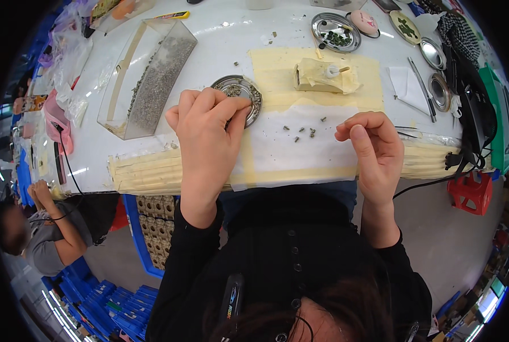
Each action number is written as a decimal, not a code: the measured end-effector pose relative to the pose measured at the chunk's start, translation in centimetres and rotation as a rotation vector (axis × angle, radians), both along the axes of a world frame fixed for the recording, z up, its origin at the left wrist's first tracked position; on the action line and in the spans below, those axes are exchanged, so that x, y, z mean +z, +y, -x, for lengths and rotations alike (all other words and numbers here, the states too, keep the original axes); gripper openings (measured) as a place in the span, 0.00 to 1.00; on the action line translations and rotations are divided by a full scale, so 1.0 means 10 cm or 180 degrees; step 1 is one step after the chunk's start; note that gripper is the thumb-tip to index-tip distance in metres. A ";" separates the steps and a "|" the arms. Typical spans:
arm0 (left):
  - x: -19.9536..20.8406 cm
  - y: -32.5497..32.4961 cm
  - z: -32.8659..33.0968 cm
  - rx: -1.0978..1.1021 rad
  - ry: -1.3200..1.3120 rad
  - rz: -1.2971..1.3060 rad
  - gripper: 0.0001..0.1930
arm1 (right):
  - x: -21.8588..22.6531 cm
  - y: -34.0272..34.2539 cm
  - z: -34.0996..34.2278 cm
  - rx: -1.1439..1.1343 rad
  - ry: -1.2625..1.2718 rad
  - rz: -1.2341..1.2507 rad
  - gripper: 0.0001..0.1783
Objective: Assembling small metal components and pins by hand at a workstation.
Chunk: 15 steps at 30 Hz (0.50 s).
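My left hand [207,128] is over the near left side of a round metal dish [256,118] of small screws [231,91]. Its thumb and forefinger are pinched together at the dish; whatever is between them is too small to make out. To the right, several loose small screws [312,133] lie scattered on a white sheet [277,162] taped to the table. My right hand [378,157] hovers by the sheet's right edge, fingers loosely curled and thumb apart from them, with nothing visible in it. Behind the sheet sits a tape-wrapped block [317,78] with a small peg on top.
A clear bin [163,80] of small metal parts stands left. Far right are a metal plate of dark green pieces [337,39], a pink round object [364,23], a white cloth [407,88] and tweezers [422,85]. Another person [55,233] sits at left; a blue crate [146,239] is below the table.
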<state>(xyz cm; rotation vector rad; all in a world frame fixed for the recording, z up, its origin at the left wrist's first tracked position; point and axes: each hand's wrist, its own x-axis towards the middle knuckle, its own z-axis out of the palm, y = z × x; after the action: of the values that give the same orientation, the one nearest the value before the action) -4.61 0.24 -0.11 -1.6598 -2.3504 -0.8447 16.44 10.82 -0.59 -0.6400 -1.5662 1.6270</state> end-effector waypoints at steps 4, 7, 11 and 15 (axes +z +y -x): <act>0.00 -0.01 0.01 -0.0023 -0.0072 -0.0005 0.03 | 0.00 -0.01 0.01 0.0023 -0.0007 0.0002 0.05; -0.02 -0.04 0.03 -0.0059 -0.0187 -0.0065 0.04 | 0.00 -0.02 0.02 0.0037 0.0005 -0.0001 0.05; 0.02 -0.08 0.03 -0.0023 -0.0302 -0.0215 0.04 | 0.02 -0.03 0.03 0.0070 -0.0036 0.0002 0.05; 0.05 -0.07 0.08 -0.0044 -0.0229 -0.0226 0.05 | 0.00 -0.02 0.02 0.0081 -0.0065 0.0009 0.04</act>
<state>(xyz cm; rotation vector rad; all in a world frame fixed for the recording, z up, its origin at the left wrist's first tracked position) -5.41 -0.49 0.43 -1.6462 -2.3284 -0.9944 16.27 10.61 -0.54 -0.6424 -1.5929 1.6463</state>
